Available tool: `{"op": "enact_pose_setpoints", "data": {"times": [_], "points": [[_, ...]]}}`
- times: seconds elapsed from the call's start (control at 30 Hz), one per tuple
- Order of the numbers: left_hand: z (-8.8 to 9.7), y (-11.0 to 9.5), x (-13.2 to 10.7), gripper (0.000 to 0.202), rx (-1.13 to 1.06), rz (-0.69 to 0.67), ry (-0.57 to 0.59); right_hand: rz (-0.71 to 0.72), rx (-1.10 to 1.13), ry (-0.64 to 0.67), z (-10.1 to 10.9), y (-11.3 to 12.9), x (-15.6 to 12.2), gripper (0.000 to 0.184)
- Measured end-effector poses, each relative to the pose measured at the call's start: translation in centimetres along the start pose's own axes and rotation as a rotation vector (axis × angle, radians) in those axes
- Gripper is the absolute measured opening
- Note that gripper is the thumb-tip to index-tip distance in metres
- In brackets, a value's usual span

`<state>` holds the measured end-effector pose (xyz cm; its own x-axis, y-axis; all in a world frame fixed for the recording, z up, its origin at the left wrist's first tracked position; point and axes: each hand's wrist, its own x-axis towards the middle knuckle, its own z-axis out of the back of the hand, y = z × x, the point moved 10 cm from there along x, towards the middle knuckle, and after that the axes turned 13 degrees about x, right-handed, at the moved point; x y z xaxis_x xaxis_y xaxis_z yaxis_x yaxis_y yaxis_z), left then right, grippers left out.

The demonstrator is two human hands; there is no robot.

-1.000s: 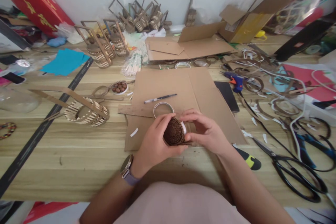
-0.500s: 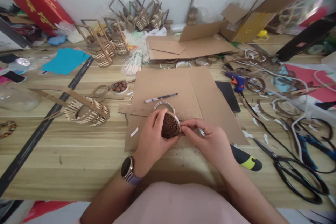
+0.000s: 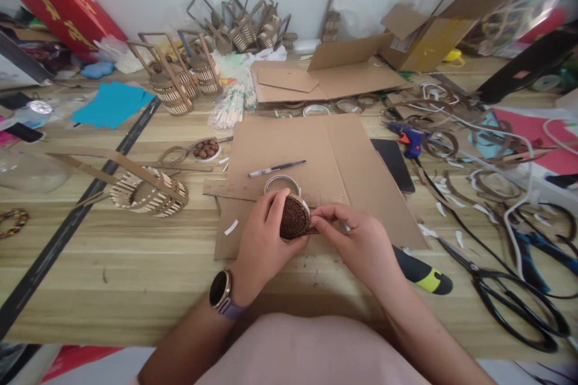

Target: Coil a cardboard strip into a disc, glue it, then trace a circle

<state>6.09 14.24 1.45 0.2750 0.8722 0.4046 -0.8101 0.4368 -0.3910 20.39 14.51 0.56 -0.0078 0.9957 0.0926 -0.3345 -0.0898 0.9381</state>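
A round, dark brown coiled disc (image 3: pixel 294 218) with a pale rim is gripped in my left hand (image 3: pixel 266 234), fingers over its far side and thumb below. My right hand (image 3: pixel 350 228) pinches a narrow brown strip (image 3: pixel 311 230) at the disc's right edge. Just beyond the disc, a roll of tape (image 3: pixel 283 184) lies on the cardboard sheet (image 3: pixel 289 141), partly hidden by my left hand. A pen (image 3: pixel 277 168) rests farther up on the same sheet. The handle of a black and lime tool (image 3: pixel 424 272) sticks out from under my right forearm.
Left stands a small slatted basket with a tall handle (image 3: pixel 151 192), near a dish of brown nuts (image 3: pixel 206 149). Large black scissors (image 3: pixel 515 307), a blue glue gun (image 3: pixel 409 139) and strip scraps lie at right. More baskets (image 3: pixel 244 27) and a cardboard box (image 3: pixel 433 30) line the back.
The disc and my left hand have shifted very slightly to the right, and the disc is turned a little. My right hand keeps its pinch on the strip.
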Motion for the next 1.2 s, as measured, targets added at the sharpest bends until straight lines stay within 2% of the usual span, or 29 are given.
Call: {"op": "enact_pose_setpoints", "data": {"times": [0.43, 0.83, 1.2], "points": [[-0.1, -0.2, -0.1, 0.07, 0.04, -0.017, 0.007, 0.109, -0.149, 0.032, -0.2, 1.6, -0.2, 0.013], [0.0, -0.3, -0.1, 0.069, 0.061, -0.021, 0.004, 0.183, -0.225, 0.082, -1.0, 1.5, -0.3, 0.013], [-0.4, 0.1, 0.0, 0.07, 0.031, 0.027, 0.021, 0.241, -0.252, 0.025, -0.9, 2.1, -0.7, 0.017]]}}
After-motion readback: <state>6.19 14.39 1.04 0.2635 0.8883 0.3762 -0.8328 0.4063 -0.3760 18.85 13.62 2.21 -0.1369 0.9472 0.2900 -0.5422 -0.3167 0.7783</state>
